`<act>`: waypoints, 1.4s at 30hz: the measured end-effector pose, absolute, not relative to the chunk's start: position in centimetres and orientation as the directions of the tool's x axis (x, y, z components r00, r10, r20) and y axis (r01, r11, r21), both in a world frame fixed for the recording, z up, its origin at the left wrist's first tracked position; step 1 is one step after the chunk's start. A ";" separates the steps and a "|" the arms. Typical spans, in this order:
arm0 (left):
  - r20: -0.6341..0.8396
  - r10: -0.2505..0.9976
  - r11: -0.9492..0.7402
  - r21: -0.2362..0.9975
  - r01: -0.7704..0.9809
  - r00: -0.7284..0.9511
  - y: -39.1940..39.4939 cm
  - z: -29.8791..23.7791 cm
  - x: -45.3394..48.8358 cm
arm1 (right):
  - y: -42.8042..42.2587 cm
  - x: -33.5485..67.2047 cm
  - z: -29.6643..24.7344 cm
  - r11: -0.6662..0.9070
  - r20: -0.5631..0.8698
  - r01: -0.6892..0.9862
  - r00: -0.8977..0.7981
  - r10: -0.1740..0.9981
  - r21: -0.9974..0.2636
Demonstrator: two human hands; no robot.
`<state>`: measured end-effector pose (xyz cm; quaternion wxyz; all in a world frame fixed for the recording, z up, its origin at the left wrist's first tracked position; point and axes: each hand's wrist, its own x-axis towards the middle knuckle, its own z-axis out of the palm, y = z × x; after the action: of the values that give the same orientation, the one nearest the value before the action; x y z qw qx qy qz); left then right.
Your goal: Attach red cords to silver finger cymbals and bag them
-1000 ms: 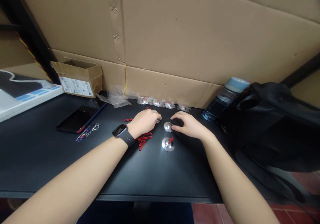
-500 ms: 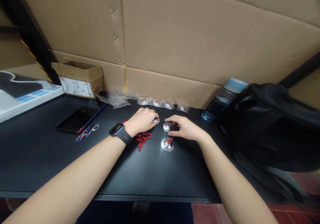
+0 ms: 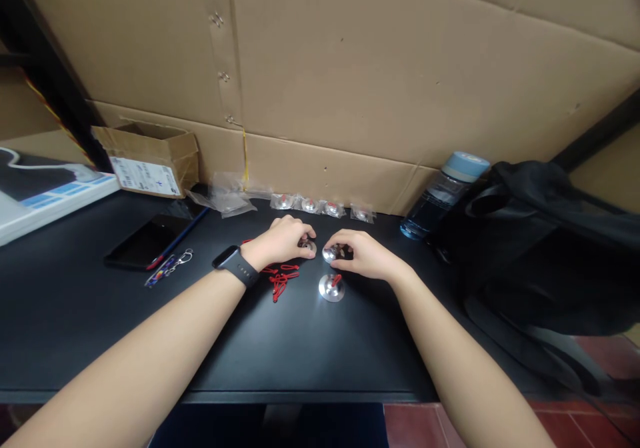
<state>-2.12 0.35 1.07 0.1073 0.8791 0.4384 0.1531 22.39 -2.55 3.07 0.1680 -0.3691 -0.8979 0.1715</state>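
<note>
In the head view, both forearms reach in from the bottom corners and meet at the centre of the frame over a black table (image 3: 100, 315).

The left hand (image 3: 283, 241), with a black smartwatch (image 3: 235, 266) on its wrist, has its fingers curled and pinches the left cymbal (image 3: 307, 245), a small silver disc, at its fingertips. The right hand (image 3: 361, 256) is curled the same way, thumb and fingers closed on the right cymbal (image 3: 329, 253). The two discs sit just beside each other at the middle of the frame, low over the tabletop; I cannot tell whether they rest on it.

Just below them a third cymbal (image 3: 331, 289) lies flat on the table with a red loop on top. Left of it, under the left wrist, lies a heap of red cords (image 3: 280, 281).

Above the hands, along the foot of the cardboard wall (image 3: 375, 68), runs a row of bagged cymbals (image 3: 320, 207), with empty plastic bags (image 3: 227, 198) to its left. At centre left lie a phone (image 3: 143, 241) and a keychain (image 3: 167, 268), and a cardboard box (image 3: 147, 158) stands further up. At right, a water bottle (image 3: 440, 195) leans by a black bag (image 3: 540, 248).
</note>
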 end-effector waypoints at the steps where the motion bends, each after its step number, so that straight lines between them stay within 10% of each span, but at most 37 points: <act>1: 0.165 0.810 -0.583 0.331 0.742 0.563 0.4 1.1 -2.1 | -2.6 22.4 3.1 0.670 0.176 0.603 -0.673 0.719 -0.433; 42: 0.469 0.685 -0.609 -0.052 0.791 0.558 -0.4 -0.4 0.2 | -2.8 21.8 2.9 0.683 0.169 0.610 -0.684 0.710 -0.402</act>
<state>0.21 -0.45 -0.36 -0.1296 0.8730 0.4227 0.2060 21.83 -2.82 2.86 0.1576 -0.3652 -0.9037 0.1587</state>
